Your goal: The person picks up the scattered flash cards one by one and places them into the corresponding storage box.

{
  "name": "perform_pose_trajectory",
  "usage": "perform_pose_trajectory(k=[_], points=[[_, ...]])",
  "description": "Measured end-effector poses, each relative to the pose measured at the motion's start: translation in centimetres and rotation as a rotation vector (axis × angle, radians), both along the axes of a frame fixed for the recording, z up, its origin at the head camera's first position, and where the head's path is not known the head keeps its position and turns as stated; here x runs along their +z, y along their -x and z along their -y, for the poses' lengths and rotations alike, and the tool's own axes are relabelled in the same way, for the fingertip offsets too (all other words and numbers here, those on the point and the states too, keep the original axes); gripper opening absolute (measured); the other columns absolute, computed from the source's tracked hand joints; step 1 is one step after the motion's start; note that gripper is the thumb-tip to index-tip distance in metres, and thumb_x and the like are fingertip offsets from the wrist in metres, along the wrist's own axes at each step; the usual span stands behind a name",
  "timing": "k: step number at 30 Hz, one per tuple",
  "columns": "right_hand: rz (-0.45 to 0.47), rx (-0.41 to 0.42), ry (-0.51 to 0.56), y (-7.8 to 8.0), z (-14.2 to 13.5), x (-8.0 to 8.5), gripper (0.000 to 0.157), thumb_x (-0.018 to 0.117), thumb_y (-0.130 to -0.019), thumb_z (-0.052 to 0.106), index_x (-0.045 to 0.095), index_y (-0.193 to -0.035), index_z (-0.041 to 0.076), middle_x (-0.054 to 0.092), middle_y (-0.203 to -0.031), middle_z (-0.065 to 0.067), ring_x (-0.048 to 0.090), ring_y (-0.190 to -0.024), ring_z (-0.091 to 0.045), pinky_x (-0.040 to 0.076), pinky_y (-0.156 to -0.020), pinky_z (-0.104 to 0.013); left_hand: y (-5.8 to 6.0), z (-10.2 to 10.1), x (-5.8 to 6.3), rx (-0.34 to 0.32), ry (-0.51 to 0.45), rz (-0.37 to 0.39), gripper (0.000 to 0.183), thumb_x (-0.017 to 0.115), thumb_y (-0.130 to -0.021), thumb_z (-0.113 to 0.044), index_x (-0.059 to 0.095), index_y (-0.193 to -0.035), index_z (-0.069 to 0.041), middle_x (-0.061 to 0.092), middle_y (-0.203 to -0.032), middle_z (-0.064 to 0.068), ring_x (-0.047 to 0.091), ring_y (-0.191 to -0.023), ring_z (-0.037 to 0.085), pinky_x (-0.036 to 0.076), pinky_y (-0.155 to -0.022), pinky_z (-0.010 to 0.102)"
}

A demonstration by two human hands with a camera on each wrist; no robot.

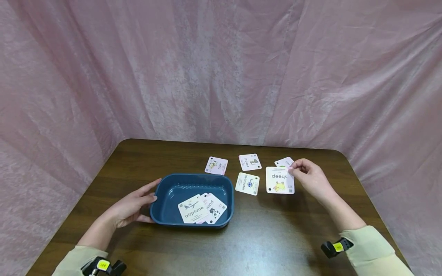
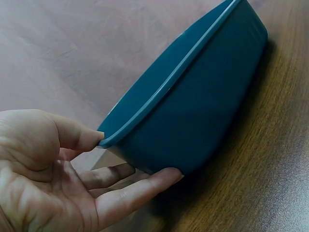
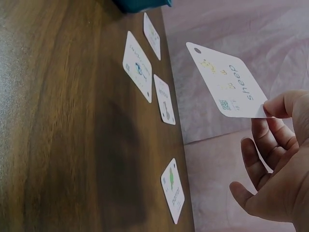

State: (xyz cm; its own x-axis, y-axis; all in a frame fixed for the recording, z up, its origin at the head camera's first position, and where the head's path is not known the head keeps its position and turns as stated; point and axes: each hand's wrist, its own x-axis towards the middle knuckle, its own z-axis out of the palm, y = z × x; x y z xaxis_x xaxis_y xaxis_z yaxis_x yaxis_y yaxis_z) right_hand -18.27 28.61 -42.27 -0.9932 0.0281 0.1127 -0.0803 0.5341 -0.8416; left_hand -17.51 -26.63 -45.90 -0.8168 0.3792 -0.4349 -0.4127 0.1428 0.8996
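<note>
My right hand (image 1: 309,178) pinches a white sheep card (image 1: 279,186) by one corner, between thumb and fingers. In the right wrist view the card is raised above the table, its printed face and punched hole showing. My left hand (image 1: 132,205) holds the left end of a blue plastic tub (image 1: 191,176). The left wrist view has the thumb at the rim and the other fingers against the outer wall, low down. Inside the tub lie an airplane card (image 1: 190,214) and, partly covered by it, a panda card (image 1: 217,209).
Loose on the brown wooden table (image 1: 165,153) are a cow card (image 1: 216,165), a mouse card (image 1: 250,162) and a helicopter card (image 1: 247,184). A parrot card (image 3: 173,191) lies behind the sheep card, partly hidden in the head view. Pink curtain (image 1: 221,76) hangs behind the table.
</note>
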Motion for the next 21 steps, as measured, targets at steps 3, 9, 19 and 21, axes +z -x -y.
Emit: perform_pose_trajectory(k=[3,9,19,21], points=[[0.001,0.004,0.013,0.0,0.2,0.1,0.017,0.066,-0.097,0.014,0.063,-0.104,-0.001,0.065,-0.088,-0.010,0.056,-0.081,-0.013,0.044,-0.069,-0.023,0.1,0.0,0.0,0.001,0.002,0.001,0.068,0.049,-0.109,-0.016,0.013,-0.166,-0.026,0.004,-0.166,0.029,0.056,-0.123,0.046,0.056,-0.083,0.062],[0.005,0.025,0.036,0.1,0.8,0.2,0.017,0.066,-0.097,0.013,0.063,-0.107,-0.001,0.066,-0.091,-0.010,0.057,-0.083,-0.012,0.044,-0.069,-0.022,0.0,0.0,-0.1,0.005,0.001,0.003,0.068,0.049,-0.109,-0.016,0.013,-0.166,-0.025,0.005,-0.165,0.029,0.056,-0.123,0.046,0.056,-0.083,0.062],[-0.014,0.040,0.067,0.2,2.1,0.7,0.017,0.067,-0.097,0.013,0.063,-0.104,-0.002,0.066,-0.090,-0.010,0.056,-0.081,-0.015,0.043,-0.065,-0.023,0.0,0.0,-0.2,0.005,-0.005,0.005,0.067,0.049,-0.109,-0.016,0.014,-0.166,-0.026,0.005,-0.165,0.029,0.049,-0.129,0.048,0.055,-0.084,0.064],[-0.020,0.040,0.068,0.3,2.3,0.7,0.017,0.068,-0.097,0.013,0.063,-0.103,-0.002,0.066,-0.089,-0.009,0.056,-0.081,-0.014,0.043,-0.065,-0.023,0.0,0.0,-0.2,0.003,-0.004,0.003,0.067,0.049,-0.109,-0.016,0.014,-0.166,-0.026,0.004,-0.166,0.029,0.048,-0.130,0.049,0.055,-0.084,0.064]])
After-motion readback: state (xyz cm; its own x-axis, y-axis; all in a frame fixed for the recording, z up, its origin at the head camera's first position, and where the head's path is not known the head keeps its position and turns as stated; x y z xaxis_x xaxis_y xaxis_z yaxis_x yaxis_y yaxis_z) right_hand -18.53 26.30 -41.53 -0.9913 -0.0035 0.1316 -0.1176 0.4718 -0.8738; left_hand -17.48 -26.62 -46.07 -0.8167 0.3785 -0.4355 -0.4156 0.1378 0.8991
